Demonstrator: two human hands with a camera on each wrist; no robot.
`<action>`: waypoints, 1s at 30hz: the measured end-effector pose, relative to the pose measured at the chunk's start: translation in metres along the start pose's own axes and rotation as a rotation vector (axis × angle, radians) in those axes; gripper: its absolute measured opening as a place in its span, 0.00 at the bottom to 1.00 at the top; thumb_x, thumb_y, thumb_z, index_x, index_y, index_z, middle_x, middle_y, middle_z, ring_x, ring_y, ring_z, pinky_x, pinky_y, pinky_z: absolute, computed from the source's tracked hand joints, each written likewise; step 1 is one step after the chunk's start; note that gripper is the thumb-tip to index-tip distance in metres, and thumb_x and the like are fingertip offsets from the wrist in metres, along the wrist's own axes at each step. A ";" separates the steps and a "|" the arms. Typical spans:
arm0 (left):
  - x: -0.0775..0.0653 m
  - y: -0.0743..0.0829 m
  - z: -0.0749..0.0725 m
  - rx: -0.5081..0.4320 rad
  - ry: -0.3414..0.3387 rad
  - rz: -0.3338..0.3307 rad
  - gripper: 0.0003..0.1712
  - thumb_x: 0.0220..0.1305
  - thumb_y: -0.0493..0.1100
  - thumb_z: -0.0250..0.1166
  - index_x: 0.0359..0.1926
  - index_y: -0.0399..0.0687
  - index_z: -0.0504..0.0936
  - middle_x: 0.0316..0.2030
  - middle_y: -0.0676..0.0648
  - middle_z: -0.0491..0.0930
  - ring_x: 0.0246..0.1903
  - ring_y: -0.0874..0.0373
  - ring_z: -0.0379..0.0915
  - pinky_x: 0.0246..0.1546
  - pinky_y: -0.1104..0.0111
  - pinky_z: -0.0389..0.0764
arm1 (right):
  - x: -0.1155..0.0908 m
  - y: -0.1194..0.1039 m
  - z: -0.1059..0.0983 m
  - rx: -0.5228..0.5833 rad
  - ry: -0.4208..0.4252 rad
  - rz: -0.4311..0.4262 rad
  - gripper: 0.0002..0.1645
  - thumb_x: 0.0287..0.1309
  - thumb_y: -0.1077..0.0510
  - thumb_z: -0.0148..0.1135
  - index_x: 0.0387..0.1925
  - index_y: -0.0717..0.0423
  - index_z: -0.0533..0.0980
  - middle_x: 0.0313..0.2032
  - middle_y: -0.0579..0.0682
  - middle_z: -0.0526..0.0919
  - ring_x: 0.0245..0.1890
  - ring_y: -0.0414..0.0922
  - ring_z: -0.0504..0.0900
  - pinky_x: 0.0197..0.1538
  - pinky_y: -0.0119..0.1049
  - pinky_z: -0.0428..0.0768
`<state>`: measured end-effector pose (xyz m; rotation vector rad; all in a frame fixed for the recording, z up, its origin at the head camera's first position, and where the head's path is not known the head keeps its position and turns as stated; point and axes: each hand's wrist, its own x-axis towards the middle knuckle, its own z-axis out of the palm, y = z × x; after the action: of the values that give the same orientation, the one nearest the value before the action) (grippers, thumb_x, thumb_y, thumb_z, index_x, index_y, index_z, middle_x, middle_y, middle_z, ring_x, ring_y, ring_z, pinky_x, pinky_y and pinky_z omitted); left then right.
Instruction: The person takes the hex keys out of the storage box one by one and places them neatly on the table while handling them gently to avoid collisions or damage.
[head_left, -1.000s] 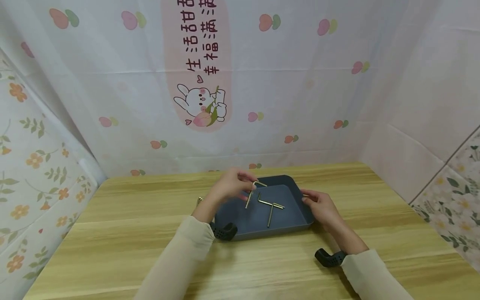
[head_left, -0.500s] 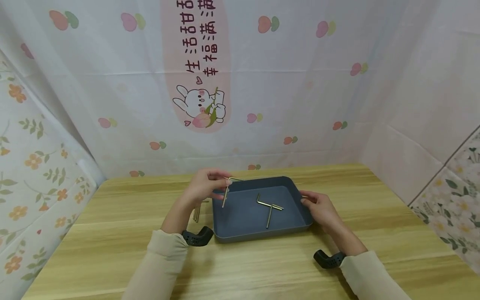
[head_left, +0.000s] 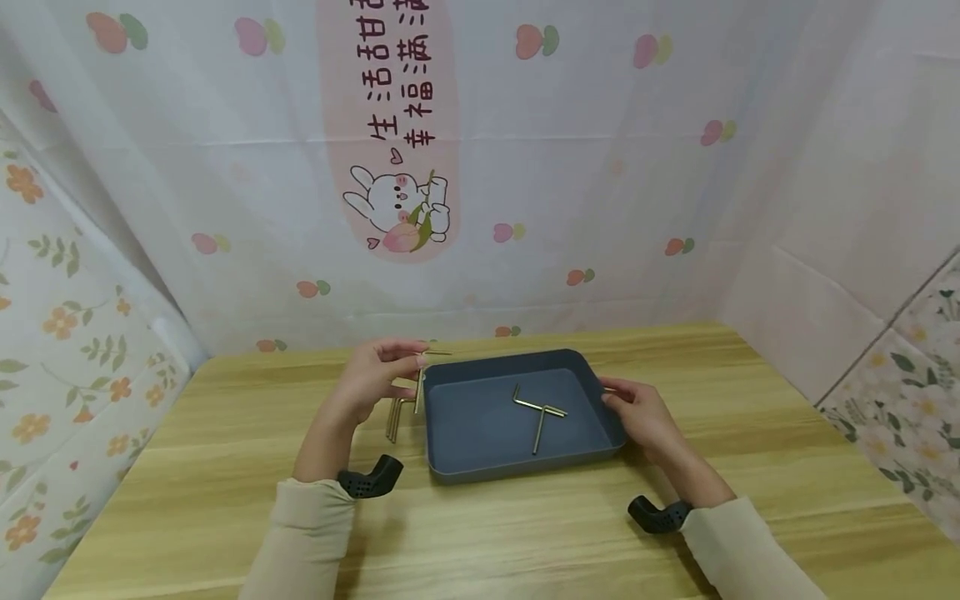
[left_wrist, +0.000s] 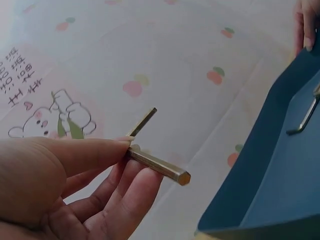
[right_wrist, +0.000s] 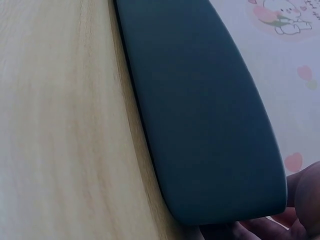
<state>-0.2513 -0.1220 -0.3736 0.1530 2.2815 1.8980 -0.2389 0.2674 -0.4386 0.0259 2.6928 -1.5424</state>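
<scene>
In the head view my left hand (head_left: pixel 375 379) is just off the dark blue tray's left end, pinching a gold L-shaped hex key (head_left: pixel 419 387) between thumb and fingers. The left wrist view shows this hex key (left_wrist: pixel 160 166) up close, its six-sided end pointing outward. My right hand (head_left: pixel 637 417) holds the tray (head_left: pixel 480 477) at its right end, thumb by the rim; part of its grip is hidden behind the wall in the right wrist view. Inside the tray a few similar hex keys (head_left: pixel 539 432) lie crossed.
More gold hex keys (head_left: pixel 393 419) lie side by side on the wooden table (head_left: pixel 225 467), left of the tray and below my left hand. A patterned cloth (head_left: pixel 562 183) hangs behind the table. Black curved wrist mounts (head_left: pixel 372 479) sit at both cuffs.
My left hand has moved left with the hex key, from over the tray to beyond its left end. The right hand and the tray stay in place.
</scene>
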 end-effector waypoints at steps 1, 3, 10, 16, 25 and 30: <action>0.000 0.000 -0.001 0.010 0.003 -0.002 0.20 0.70 0.40 0.64 0.61 0.38 0.80 0.42 0.51 0.83 0.37 0.59 0.78 0.38 0.61 0.90 | 0.000 0.001 0.000 0.000 -0.002 -0.002 0.25 0.75 0.63 0.49 0.69 0.68 0.68 0.65 0.70 0.74 0.65 0.61 0.75 0.59 0.39 0.79; 0.001 -0.002 -0.004 0.026 0.009 -0.010 0.20 0.71 0.40 0.64 0.61 0.38 0.79 0.42 0.52 0.83 0.38 0.59 0.78 0.39 0.61 0.90 | -0.001 0.003 -0.001 -0.002 -0.008 -0.004 0.26 0.76 0.63 0.49 0.70 0.68 0.68 0.66 0.70 0.73 0.66 0.62 0.73 0.63 0.44 0.78; -0.001 -0.010 -0.014 0.028 0.030 -0.042 0.23 0.72 0.40 0.63 0.63 0.36 0.77 0.45 0.49 0.82 0.40 0.58 0.78 0.39 0.65 0.89 | 0.001 0.005 -0.003 -0.019 -0.005 -0.015 0.25 0.75 0.62 0.50 0.69 0.67 0.69 0.66 0.69 0.74 0.66 0.61 0.74 0.62 0.43 0.79; 0.000 -0.020 -0.019 0.116 0.098 -0.063 0.20 0.73 0.39 0.62 0.61 0.35 0.78 0.49 0.40 0.83 0.39 0.58 0.78 0.37 0.66 0.89 | 0.003 0.002 -0.002 -0.015 -0.014 -0.010 0.26 0.75 0.62 0.50 0.69 0.67 0.68 0.66 0.70 0.74 0.66 0.61 0.74 0.61 0.43 0.78; 0.005 -0.038 -0.021 0.143 0.167 -0.133 0.17 0.72 0.37 0.62 0.58 0.33 0.80 0.48 0.35 0.83 0.34 0.56 0.79 0.34 0.67 0.88 | 0.003 0.002 -0.002 -0.012 -0.023 -0.002 0.26 0.76 0.61 0.49 0.70 0.67 0.67 0.67 0.70 0.73 0.67 0.62 0.73 0.63 0.47 0.78; 0.008 -0.047 -0.024 0.157 0.205 -0.144 0.15 0.70 0.34 0.62 0.54 0.30 0.81 0.44 0.35 0.84 0.31 0.57 0.79 0.28 0.70 0.85 | 0.003 0.001 -0.002 -0.010 -0.027 0.002 0.26 0.76 0.61 0.49 0.71 0.66 0.67 0.67 0.70 0.72 0.68 0.63 0.72 0.66 0.51 0.76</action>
<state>-0.2623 -0.1524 -0.4166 -0.1903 2.4977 1.7350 -0.2417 0.2698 -0.4383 0.0067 2.6790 -1.5171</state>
